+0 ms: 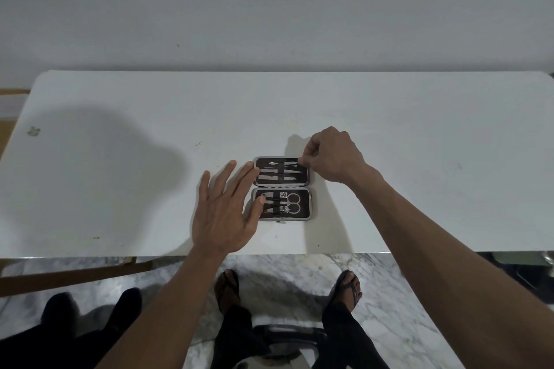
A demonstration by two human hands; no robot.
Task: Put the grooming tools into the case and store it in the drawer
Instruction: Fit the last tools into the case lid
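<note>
- Nearest the camera are two bare forearms. They reach out from the bottom edge, over two feet in sandals point(346, 290) on a marble floor point(386, 317).
- The left hand point(223, 213) lies flat and low at the left side of the case point(281, 189). Its fingers point(239, 174) are spread wide and hold nothing. The thumb tip rests on the near half of the case, and one long fingertip touches the left edge of the far half.
- The right hand point(332, 154) is curled at the far right corner of the case. Its thumb and first finger are pinched together there. They seem to be on the end of a thin tool or on the rim, but it is too small to tell which.
- The case lies open on the white surface point(120, 189), near the front edge and about in the middle. It has two dark halves, one behind the other.
- The far half holds a row of thin metal tools point(281, 171) under a strap. The near half holds small scissors point(293, 204) and what look like clippers.
- No loose tools show on the surface, so I think the packing step is almost done.
- The next move is likely to let go, fold one half over the other and press it shut. The left hand should keep the case from sliding.
- No drawer shows here, so it must be found after that.
</note>
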